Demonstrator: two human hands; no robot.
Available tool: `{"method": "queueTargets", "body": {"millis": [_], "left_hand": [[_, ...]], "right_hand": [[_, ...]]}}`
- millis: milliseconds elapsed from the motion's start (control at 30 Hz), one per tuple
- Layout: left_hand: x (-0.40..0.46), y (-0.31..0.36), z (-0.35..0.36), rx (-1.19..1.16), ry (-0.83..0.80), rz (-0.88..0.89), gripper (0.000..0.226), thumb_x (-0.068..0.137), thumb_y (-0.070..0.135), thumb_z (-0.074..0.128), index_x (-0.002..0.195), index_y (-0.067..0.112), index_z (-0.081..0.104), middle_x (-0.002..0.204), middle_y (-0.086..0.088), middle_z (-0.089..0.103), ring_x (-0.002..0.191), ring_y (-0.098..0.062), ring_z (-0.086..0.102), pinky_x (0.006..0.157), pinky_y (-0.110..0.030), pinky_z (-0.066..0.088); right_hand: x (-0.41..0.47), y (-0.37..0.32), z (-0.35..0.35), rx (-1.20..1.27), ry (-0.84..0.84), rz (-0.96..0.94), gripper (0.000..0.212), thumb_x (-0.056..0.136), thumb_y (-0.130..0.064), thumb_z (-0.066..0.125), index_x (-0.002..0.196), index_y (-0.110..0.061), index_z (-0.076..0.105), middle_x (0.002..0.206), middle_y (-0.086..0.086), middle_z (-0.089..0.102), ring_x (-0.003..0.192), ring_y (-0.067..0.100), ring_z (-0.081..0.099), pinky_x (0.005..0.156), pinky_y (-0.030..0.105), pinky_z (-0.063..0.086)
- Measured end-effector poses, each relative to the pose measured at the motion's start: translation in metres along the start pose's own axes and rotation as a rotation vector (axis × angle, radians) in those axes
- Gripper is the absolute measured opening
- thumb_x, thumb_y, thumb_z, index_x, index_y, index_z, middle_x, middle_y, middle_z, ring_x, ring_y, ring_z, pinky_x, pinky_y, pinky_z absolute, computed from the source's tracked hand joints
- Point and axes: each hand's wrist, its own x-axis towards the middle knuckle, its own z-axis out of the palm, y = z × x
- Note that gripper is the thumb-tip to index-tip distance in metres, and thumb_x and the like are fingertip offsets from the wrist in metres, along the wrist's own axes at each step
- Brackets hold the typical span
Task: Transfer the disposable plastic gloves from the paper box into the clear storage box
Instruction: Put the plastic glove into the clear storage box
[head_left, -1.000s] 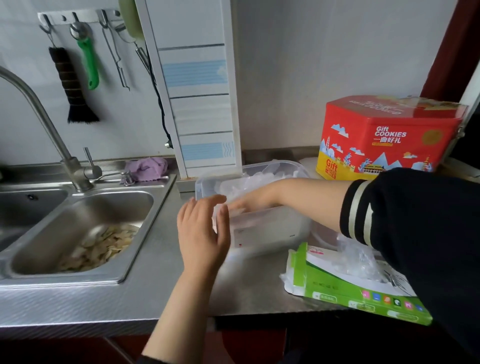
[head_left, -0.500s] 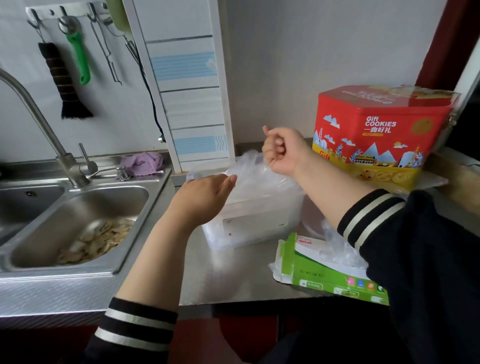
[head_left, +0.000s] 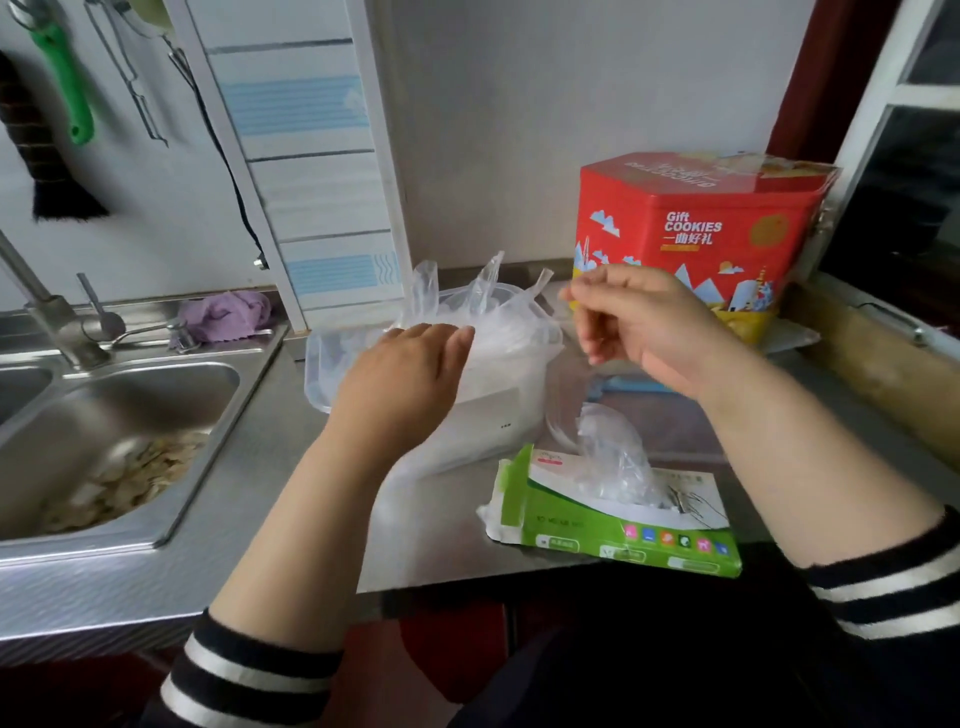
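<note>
The clear storage box (head_left: 319, 371) stands on the steel counter, stuffed with disposable plastic gloves (head_left: 498, 317) whose fingertips stick up above its rim. My left hand (head_left: 405, 379) lies palm down on the front of the pile and grips nothing. My right hand (head_left: 641, 332) hovers just right of the box with loosely curled fingers. Its thumb and forefinger almost meet beside an upright glove tip, and I cannot tell whether they pinch plastic. The green and white paper box (head_left: 623, 530) lies flat near the counter's front edge, with a clump of gloves (head_left: 613, 457) bulging from its opening.
A red cookie tin (head_left: 696, 234) stands at the back right. A steel sink (head_left: 119, 431) holding food scraps is on the left, with a purple cloth (head_left: 228, 317) behind it. A clear lid (head_left: 558, 415) lies between the two boxes. Utensils hang on the wall.
My right hand, raised as a fist above the box half a second ago, has dropped to the right and loosened. My left hand has moved onto the glove pile.
</note>
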Motion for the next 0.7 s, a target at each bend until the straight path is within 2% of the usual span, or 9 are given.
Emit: {"method": "queueTargets", "body": {"millis": [100, 167, 200, 267, 367, 467, 567, 633, 700], "left_hand": [[0.019, 0.001, -0.012, -0.099, -0.243, 0.004, 0.049, 0.103, 0.047, 0.019, 0.093, 0.015, 0.056, 0.088, -0.004, 0.059, 0.1, -0.034, 0.055, 0.076, -0.035, 0.034], [0.032, 0.009, -0.014, -0.156, -0.444, -0.067, 0.055, 0.102, 0.049, 0.016, 0.13, 0.02, 0.054, 0.131, -0.007, 0.058, 0.129, -0.03, 0.045, 0.1, -0.035, 0.032], [0.036, 0.012, -0.014, -0.183, -0.542, -0.105, 0.059, 0.102, 0.052, 0.013, 0.145, 0.023, 0.041, 0.149, -0.003, 0.043, 0.14, -0.024, 0.033, 0.111, -0.034, 0.023], [0.042, 0.012, -0.012, -0.219, -0.689, -0.149, 0.065, 0.099, 0.056, 0.009, 0.153, 0.024, 0.023, 0.158, 0.003, 0.026, 0.147, -0.018, 0.02, 0.117, -0.033, 0.01], [0.047, -0.001, -0.009, -0.164, -0.792, -0.227, 0.075, 0.093, 0.066, 0.006, 0.152, 0.024, 0.026, 0.158, 0.004, 0.027, 0.148, -0.018, 0.018, 0.119, -0.038, 0.006], [0.046, -0.012, -0.007, -0.153, -0.799, -0.284, 0.081, 0.091, 0.069, 0.005, 0.147, 0.022, 0.04, 0.155, 0.002, 0.035, 0.145, -0.02, 0.025, 0.12, -0.04, 0.008], [0.043, -0.01, -0.01, -0.212, -0.706, -0.283, 0.083, 0.089, 0.069, 0.006, 0.137, 0.02, 0.053, 0.144, 0.002, 0.049, 0.138, -0.021, 0.038, 0.118, -0.039, 0.016], [0.039, -0.006, -0.011, -0.164, -0.559, -0.22, 0.074, 0.095, 0.063, 0.011, 0.131, 0.019, 0.058, 0.136, -0.002, 0.058, 0.129, -0.023, 0.048, 0.107, -0.035, 0.029], [0.033, 0.003, -0.008, -0.033, -0.299, -0.08, 0.063, 0.099, 0.057, 0.02, 0.127, 0.017, 0.06, 0.127, -0.006, 0.062, 0.117, -0.027, 0.055, 0.093, -0.034, 0.038]], "right_hand": [[-0.024, 0.003, -0.009, -0.614, -0.117, 0.082, 0.037, 0.092, -0.044, 0.05, 0.09, -0.012, 0.066, 0.071, -0.002, 0.071, 0.065, 0.015, 0.067, 0.067, 0.034, 0.055], [-0.038, 0.008, -0.01, -0.811, -0.143, 0.145, 0.063, 0.074, -0.069, 0.04, 0.097, -0.016, 0.063, 0.086, -0.003, 0.072, 0.081, 0.017, 0.069, 0.081, 0.04, 0.055], [-0.044, 0.012, -0.01, -0.857, -0.134, 0.155, 0.072, 0.066, -0.076, 0.034, 0.1, -0.019, 0.061, 0.095, -0.001, 0.071, 0.088, 0.018, 0.067, 0.086, 0.04, 0.053], [-0.055, 0.025, -0.009, -0.834, -0.1, 0.169, 0.08, 0.06, -0.081, 0.028, 0.109, -0.026, 0.057, 0.11, -0.004, 0.066, 0.101, 0.015, 0.062, 0.094, 0.037, 0.048], [-0.067, 0.046, -0.02, -0.634, -0.019, 0.159, 0.085, 0.062, -0.083, 0.03, 0.123, -0.028, 0.053, 0.121, -0.009, 0.061, 0.115, 0.009, 0.055, 0.104, 0.039, 0.042], [-0.075, 0.059, -0.029, -0.547, 0.009, 0.122, 0.093, 0.061, -0.095, 0.031, 0.122, -0.03, 0.054, 0.119, -0.012, 0.061, 0.113, 0.004, 0.056, 0.104, 0.037, 0.044], [-0.084, 0.063, -0.03, -0.488, -0.025, 0.101, 0.098, 0.058, -0.092, 0.042, 0.13, -0.027, 0.049, 0.126, -0.013, 0.057, 0.112, -0.007, 0.053, 0.099, 0.02, 0.043], [-0.085, 0.061, -0.028, -0.513, -0.05, 0.124, 0.094, 0.061, -0.075, 0.051, 0.138, -0.022, 0.043, 0.131, -0.01, 0.053, 0.112, -0.004, 0.053, 0.101, 0.022, 0.042], [-0.086, 0.062, -0.025, -0.544, -0.069, 0.17, 0.088, 0.065, -0.065, 0.057, 0.139, -0.021, 0.041, 0.128, -0.012, 0.05, 0.113, 0.002, 0.052, 0.095, 0.021, 0.043]]}}
